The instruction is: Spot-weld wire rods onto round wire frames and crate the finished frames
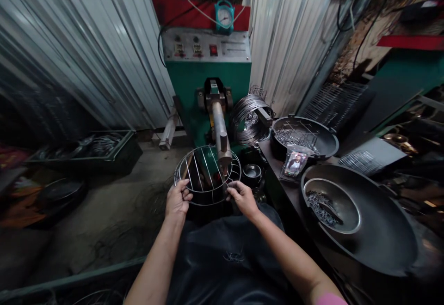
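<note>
A round wire rack [201, 168] with several straight cross wires is held flat under the metal arm [219, 131] of a green machine [208, 83]. My left hand [177, 198] grips the rack's near left rim. My right hand [243, 196] grips the near right rim, just below the arm's lower tip [225, 159]. The arm's tip lies over the rack's right side. A dark apron covers my lap below both hands.
To the right stand a large black pan [381, 245] holding a steel bowl [350, 222] of small wire pieces, another black pan [328, 141] with wire parts, and a wire coil [248, 118]. A green crate [118, 150] sits on the floor left. Corrugated metal walls stand behind.
</note>
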The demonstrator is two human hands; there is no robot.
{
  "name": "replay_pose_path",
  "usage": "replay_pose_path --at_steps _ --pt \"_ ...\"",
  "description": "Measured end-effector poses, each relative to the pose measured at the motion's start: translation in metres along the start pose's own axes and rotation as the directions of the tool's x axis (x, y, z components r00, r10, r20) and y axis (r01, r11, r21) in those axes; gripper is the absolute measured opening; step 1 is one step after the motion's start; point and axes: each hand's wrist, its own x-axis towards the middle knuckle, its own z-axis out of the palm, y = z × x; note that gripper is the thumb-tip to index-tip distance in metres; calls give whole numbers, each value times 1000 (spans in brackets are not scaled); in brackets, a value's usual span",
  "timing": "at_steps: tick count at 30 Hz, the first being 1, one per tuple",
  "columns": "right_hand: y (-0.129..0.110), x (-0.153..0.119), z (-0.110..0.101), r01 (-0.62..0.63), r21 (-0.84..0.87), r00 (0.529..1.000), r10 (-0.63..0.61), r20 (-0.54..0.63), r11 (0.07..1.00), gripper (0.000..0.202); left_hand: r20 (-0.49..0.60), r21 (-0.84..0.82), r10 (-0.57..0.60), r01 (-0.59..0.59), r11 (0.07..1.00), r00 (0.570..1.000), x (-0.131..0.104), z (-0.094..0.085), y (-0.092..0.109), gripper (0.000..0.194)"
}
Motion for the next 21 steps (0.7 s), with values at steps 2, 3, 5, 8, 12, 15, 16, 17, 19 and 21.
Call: replay_pose_path --at_steps 2,3,5,8,12,15,16,17,19,21 --pt "0 1 -1 7 7 1000 -7 1 1000 12 7 -2 -12 12 1000 1000 1 1 0 41" --pt "1 2 -1 9 5 1000 -9 1 1000 12 9 -5 -18 18 1000 1000 2 1 0 41" --pt "1 3 -2 11 -7 1000 -11 1 1000 12 7 -12 -27 27 1000 1000 3 2 0 41" --pt "1 7 -4 18 -25 1000 -18 1 1000 12 -7 -29 -24 24 999 1000 4 5 0 41" --pt "0 13 -5 37 -17 999 -37 -2 999 11 -9 -30 -13 13 999 1000 6 9 0 41" --pt "-2 17 -6 44 -22 999 -44 -4 999 11 2 -22 -4 4 1000 1000 8 11 0 41" --pt "-2 19 -6 45 -25 999 -45 -1 999 11 4 -23 -5 5 1000 1000 9 11 0 41" --pt "-2 20 -6 47 -25 999 -47 3 999 10 3 -27 -8 8 1000 1000 9 11 0 42" --pt "-3 22 -6 50 -19 999 -50 10 999 10 -5 -33 -17 16 999 1000 10 12 1 42" --pt "-3 23 -5 56 -7 998 -55 17 998 10 -30 -27 -25 24 999 999 11 13 1 42"
